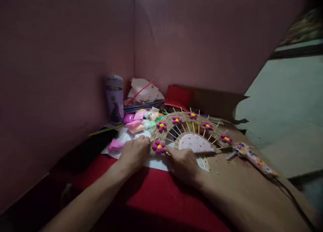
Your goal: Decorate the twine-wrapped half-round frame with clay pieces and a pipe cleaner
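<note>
A half-round craft piece [188, 119] of wound jute cord and wooden sticks lies on the table, with several magenta clay flowers with yellow centres stuck along its arch. A pink dotted half-circle [195, 142] fills its middle. My left hand [135, 151] rests at the arch's left end, fingers curled and closed beside the lowest flower [158, 146]. My right hand [183, 163] lies just right of that flower, its fingers closed and pressing at the base of the arch. What the fingertips pinch is hidden.
Small packets of coloured clay [141, 121] lie behind the arch, next to a purple bottle [114, 99], crumpled paper [143, 90] and a red box [179, 97]. A patterned glue gun [252, 158] lies at the right. Pink walls [63, 73] close in the left and back. A red cloth [156, 191] covers the near table.
</note>
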`<state>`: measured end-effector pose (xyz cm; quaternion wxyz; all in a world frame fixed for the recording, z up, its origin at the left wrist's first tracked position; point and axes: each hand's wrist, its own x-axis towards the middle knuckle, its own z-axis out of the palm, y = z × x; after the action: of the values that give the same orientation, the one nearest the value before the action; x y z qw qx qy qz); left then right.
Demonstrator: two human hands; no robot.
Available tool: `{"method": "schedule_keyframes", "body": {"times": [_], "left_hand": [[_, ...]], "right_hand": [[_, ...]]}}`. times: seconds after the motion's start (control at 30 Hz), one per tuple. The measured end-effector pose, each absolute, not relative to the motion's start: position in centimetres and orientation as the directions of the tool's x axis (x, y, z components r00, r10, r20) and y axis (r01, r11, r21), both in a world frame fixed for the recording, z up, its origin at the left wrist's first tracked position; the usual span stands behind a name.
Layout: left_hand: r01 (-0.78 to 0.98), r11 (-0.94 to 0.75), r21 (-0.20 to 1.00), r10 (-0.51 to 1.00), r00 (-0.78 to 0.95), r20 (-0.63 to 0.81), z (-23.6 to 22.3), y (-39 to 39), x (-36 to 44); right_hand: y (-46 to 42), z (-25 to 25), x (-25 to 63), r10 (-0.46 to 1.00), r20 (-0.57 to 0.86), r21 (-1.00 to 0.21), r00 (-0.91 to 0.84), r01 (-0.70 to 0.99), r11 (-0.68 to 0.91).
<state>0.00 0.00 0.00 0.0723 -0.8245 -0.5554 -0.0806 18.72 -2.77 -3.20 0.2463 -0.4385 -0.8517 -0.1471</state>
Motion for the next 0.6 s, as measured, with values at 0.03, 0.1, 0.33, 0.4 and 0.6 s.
{"method": "schedule_keyframes", "body": {"times": [0.03, 0.1, 0.33, 0.4, 0.6], "left_hand": [[0.927, -0.373, -0.029, 0.905, 0.37, 0.21, 0.02, 0.07, -0.01], [0.927, -0.375, -0.027, 0.905, 0.372, 0.208, 0.07, 0.18, -0.04], [0.923, -0.383, -0.019, 0.9, 0.378, 0.215, 0.17, 0.07, -0.01], [0.925, -0.38, -0.018, 0.902, 0.375, 0.215, 0.15, 0.06, 0.0], [0.922, -0.386, -0.018, 0.897, 0.379, 0.228, 0.02, 0.15, -0.11]], "right_hand": [[-2.74, -3.21, 18.75, 0.673, 0.549, 0.032, -0.496, 0.817, 0.576], [-2.67, -3.23, 18.78, 0.67, 0.551, 0.029, -0.498, 0.814, 0.58], [-2.52, -3.22, 18.73, 0.655, 0.571, 0.048, -0.496, 0.816, 0.576], [-2.56, -3.21, 18.71, 0.648, 0.579, 0.054, -0.495, 0.816, 0.575], [-2.5, -3.22, 18.72, 0.643, 0.581, 0.05, -0.498, 0.811, 0.583]]}}
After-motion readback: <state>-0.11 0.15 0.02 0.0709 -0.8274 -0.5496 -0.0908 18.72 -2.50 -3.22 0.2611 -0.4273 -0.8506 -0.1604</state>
